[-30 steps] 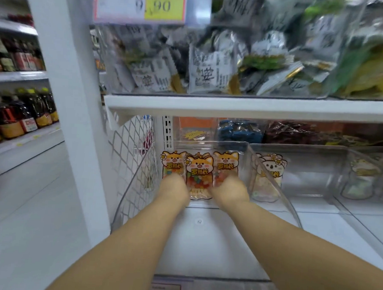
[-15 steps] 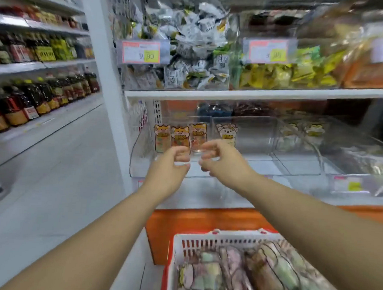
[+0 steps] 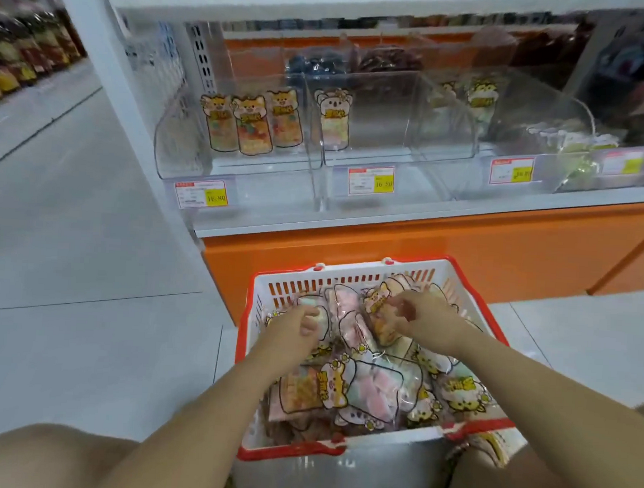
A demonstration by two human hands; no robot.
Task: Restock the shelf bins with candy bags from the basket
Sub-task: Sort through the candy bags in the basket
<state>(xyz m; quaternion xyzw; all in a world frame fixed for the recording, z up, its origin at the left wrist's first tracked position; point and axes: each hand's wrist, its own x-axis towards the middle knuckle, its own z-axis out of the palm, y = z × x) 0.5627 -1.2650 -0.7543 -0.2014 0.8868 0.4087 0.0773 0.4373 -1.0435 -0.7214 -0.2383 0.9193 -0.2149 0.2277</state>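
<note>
**Shop aisle, basket on the floor: picking bags for the bins**

Grey floor tiles (image 3: 90, 231) run up to the orange base of the shelf (image 3: 427, 208), and the red-and-white basket (image 3: 348, 275) sits on them right in front of me, heaped with candy bags (image 3: 372, 392). I judge this to be the pick-up step, since both hands are down in the basket and nothing is on its way to the shelf yet.

My right hand (image 3: 426, 322) is at the far side, fingers curled and pinching the edge of an orange bag (image 3: 378, 314), which tilts up against the basket wall. My left hand (image 3: 293, 330) is near the left wall, fingers curled down onto a pale bag (image 3: 309, 308). Blur hides whether it grips that bag or only touches it.

Above, the left bin (image 3: 176, 146) has three orange bags (image 3: 250, 124) standing at its back. The middle bin (image 3: 445, 138) has one koala bag (image 3: 334, 119). Both bins have plenty of room.

Next I would need a firm hold on each bag and a lift clear of the heap, without dragging slippery neighbours along. Then each bag goes to the bin with the matching print and stands upright.
</note>
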